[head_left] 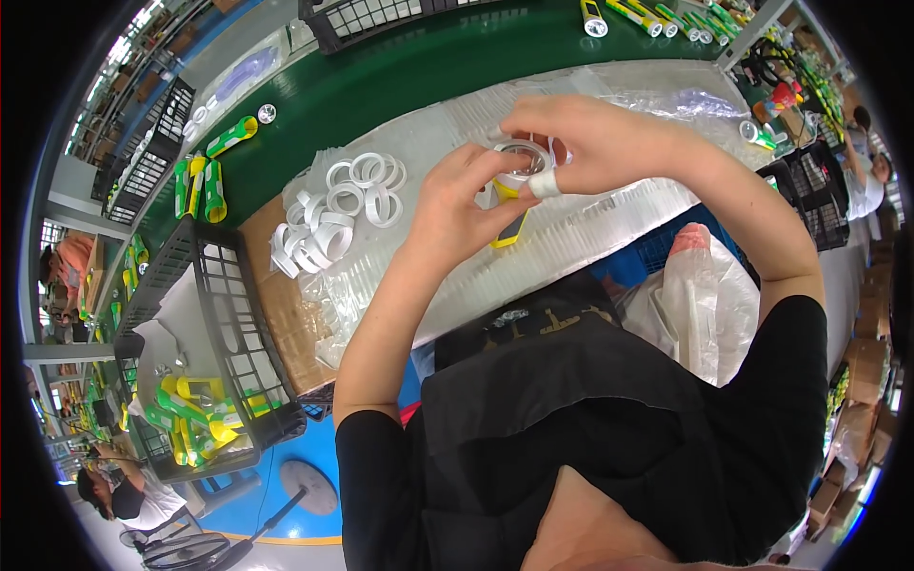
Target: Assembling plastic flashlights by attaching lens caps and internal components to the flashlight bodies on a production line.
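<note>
Over the middle of the bench, both my hands close round a yellow flashlight [512,230] with a dark panel, its round head [522,160] turned up toward me. My left hand [455,202] grips the head from the left with thumb and index finger. From the right, my right hand [598,145] curls over the rim; white tape wraps one of its digits. A white rim or ring shows at the head, partly hidden by fingers. Left of my left hand lies a loose heap of white plastic rings [333,211] on clear plastic sheeting [419,128].
A black crate [205,285] holding green and yellow flashlight bodies stands at the left. More flashlights [657,19] lie on the green bench [381,81] at the far right, others [200,186] at the left. Another black crate [367,24] stands at the far edge. People work nearby.
</note>
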A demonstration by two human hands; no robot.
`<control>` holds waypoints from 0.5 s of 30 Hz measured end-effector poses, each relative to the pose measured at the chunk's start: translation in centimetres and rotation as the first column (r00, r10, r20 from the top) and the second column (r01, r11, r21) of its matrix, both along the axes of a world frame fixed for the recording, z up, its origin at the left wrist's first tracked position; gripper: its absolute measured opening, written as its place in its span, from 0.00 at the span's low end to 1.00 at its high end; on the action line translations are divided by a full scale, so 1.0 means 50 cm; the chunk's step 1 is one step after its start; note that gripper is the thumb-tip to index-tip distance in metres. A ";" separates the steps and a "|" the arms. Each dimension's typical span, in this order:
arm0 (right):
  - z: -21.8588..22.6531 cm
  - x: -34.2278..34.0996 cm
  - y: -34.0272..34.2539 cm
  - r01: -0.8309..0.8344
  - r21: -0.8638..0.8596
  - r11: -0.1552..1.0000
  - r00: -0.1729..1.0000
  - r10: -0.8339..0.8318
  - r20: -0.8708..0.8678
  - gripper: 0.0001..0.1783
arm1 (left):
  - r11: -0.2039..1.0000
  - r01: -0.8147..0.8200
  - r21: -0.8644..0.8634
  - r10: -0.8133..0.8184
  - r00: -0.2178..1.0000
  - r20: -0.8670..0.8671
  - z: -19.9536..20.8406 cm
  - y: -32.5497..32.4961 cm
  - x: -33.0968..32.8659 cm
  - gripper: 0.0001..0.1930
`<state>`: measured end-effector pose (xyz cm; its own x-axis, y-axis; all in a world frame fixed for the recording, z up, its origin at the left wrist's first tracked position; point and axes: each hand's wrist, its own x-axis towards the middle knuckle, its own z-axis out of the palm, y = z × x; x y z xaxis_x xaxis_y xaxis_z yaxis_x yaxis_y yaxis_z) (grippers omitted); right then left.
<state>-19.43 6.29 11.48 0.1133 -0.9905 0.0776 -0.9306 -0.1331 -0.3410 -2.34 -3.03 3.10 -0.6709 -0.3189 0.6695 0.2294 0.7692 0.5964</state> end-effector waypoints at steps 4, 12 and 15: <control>0.004 0.025 -0.002 0.214 0.092 0.972 0.971 -0.201 -0.133 0.25 | 0.999 0.032 0.020 -0.033 0.999 0.030 0.000 -0.006 -0.001 0.19; -0.015 0.002 -0.003 -0.013 -0.006 1.000 0.998 0.013 0.056 0.28 | 0.999 -0.029 -0.015 0.028 1.000 -0.011 -0.004 -0.005 0.003 0.19; -0.006 0.014 -0.002 0.173 0.049 0.984 0.985 -0.174 0.017 0.29 | 0.999 -0.051 -0.017 0.051 0.999 -0.012 -0.006 -0.005 0.003 0.19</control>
<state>-18.71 6.19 11.16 -0.0622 -0.9976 0.0310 -0.9308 0.0467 -0.3626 -2.21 -3.26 2.81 -0.6460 -0.3410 0.6830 0.1968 0.7900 0.5806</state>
